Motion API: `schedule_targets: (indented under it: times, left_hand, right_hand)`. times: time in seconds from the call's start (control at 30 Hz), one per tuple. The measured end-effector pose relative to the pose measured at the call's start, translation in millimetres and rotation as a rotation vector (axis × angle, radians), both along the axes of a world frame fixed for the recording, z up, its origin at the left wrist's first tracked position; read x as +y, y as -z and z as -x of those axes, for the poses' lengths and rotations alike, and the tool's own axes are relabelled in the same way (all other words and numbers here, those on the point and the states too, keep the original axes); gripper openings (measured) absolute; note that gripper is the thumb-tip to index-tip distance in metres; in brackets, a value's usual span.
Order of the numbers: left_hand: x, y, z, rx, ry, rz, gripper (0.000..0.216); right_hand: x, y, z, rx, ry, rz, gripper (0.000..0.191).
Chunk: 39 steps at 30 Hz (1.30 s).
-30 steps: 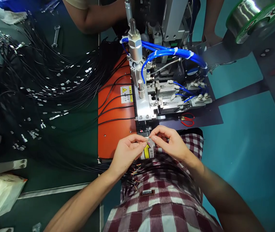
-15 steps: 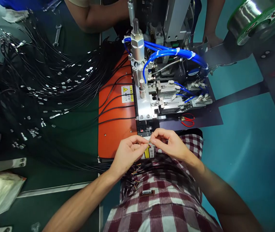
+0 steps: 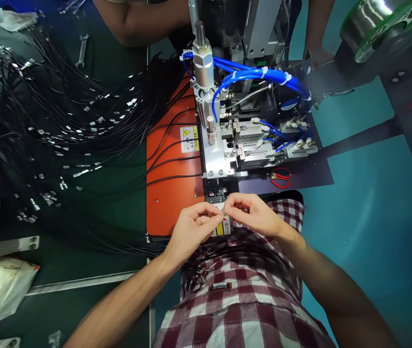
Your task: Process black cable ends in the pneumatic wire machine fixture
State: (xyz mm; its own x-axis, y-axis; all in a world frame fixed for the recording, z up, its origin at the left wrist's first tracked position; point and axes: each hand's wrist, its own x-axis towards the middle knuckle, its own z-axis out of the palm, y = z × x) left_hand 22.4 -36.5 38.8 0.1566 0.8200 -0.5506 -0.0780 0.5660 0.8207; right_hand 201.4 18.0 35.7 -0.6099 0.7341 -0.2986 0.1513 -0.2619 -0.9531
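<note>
My left hand [image 3: 193, 229] and my right hand [image 3: 252, 215] meet just in front of a small metal machine [image 3: 223, 154] with blue air hoses. Both hands pinch the thin stripped wire ends [image 3: 221, 217] of a black cable, fingertips nearly touching. More coloured wire ends [image 3: 202, 270] hang below my left wrist against my checked shirt. A yellow arrow label [image 3: 220, 228] on the machine's front shows between my hands.
A big heap of black cables [image 3: 57, 130] with metal terminals covers the green table on the left. An orange plate [image 3: 171, 164] lies beside the machine. Red snips [image 3: 280, 179] lie to its right. Another person's arm [image 3: 136, 19] rests at the top. A wire spool [image 3: 383, 24] stands top right.
My right hand has moved slightly left, closing the gap to my left hand. The view has shifted a little.
</note>
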Motion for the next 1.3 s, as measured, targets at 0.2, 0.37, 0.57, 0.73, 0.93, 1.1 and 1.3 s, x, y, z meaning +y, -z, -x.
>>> schedule_targets:
  times: [0.2,0.37,0.57,0.73,0.93,1.1,1.3]
  left_hand:
    - [-2,5.4,-2,-0.009,-0.049,0.002,0.025]
    - [-1,3.5,-3,-0.013,-0.094,-0.004,0.025]
    - [0,1.6,-4,-0.031,-0.126,-0.011,0.023]
    - [0,1.0,-4,-0.012,-0.096,-0.021,0.023]
    - [-2,-1.9,-6,-0.019,-0.077,-0.062,0.022]
    - [-1,-1.8,-7,-0.009,-0.086,-0.057,0.023]
    - [-2,0.1,-5,-0.022,-0.082,-0.021,0.024]
  right_hand:
    - [-7,1.7,3,-0.046,0.066,-0.093,0.014]
    - [-12,5.6,2,-0.095,0.131,-0.196,0.015]
    - [-22,5.3,7,-0.12,0.237,-0.251,0.012]
    - [-20,7.4,8,-0.086,0.233,-0.101,0.014]
    - [-13,2.2,1,-0.17,0.065,-0.188,0.015]
    - [-17,-8.2,1,-0.369,0.039,-0.451,0.014]
    - [-31,-7.2,7,-0.555,0.09,-0.77,0.015]
